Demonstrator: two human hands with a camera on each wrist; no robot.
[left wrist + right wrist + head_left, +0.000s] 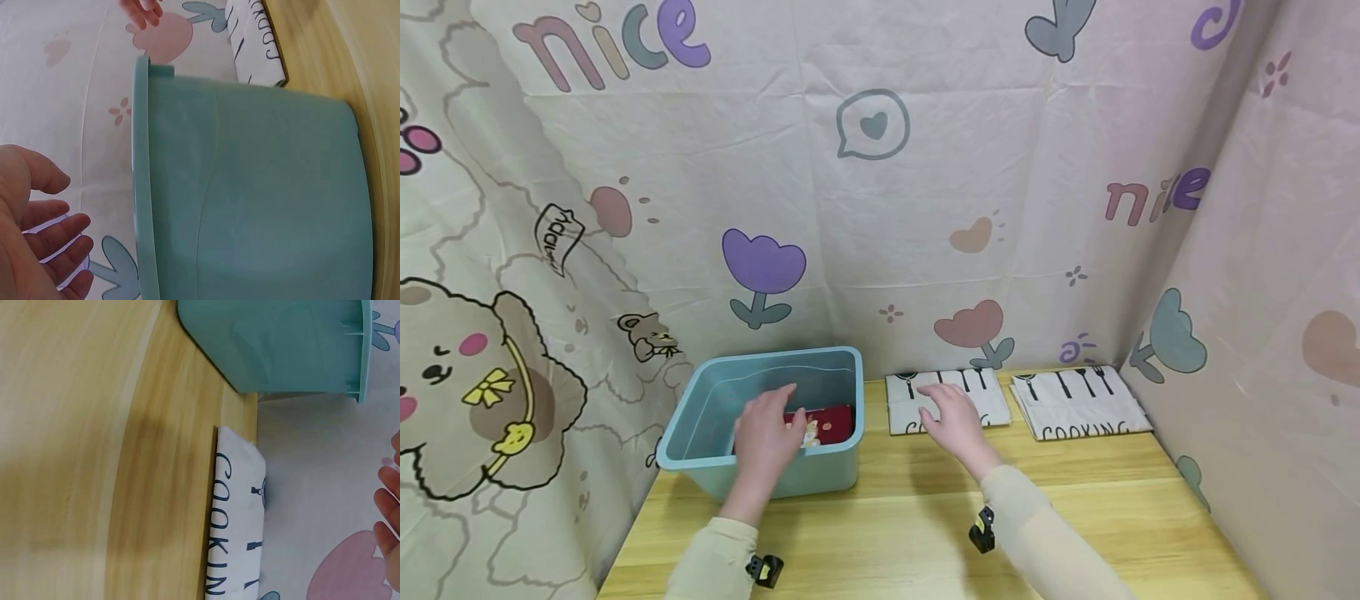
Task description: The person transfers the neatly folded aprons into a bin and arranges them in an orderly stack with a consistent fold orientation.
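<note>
My left hand [766, 437] reaches out over the near rim of the tub [842, 467], palm down, fingers loose and a little spread; it holds nothing. The left wrist view agrees: fingers [53, 234] slack and apart, hanging above the tub's rim [142, 187], not touching it as far as I can tell. Inside the tub, just beyond my left fingertips, lies a red cloth [835, 423] with a small pale patch on it; part of it is hidden under my hand, and I cannot tell whether my fingers touch it.

My right hand [953, 417] is stretched forward to the right of the tub, palm down, fingers straight and slightly fanned, gripping nothing. It is over the near folded towel [992, 400], a white one printed with black cutlery and lettering, which lies just right of the tub against the backdrop. Whether my palm rests on it or floats above it I cannot tell. In the right wrist view only my fingertips [389, 506] show at the edge, above that towel [240, 519].

A second folded towel [1078, 404] of the same print lies further right of the tub, beside the first. All stand on a wooden table [1075, 508].
</note>
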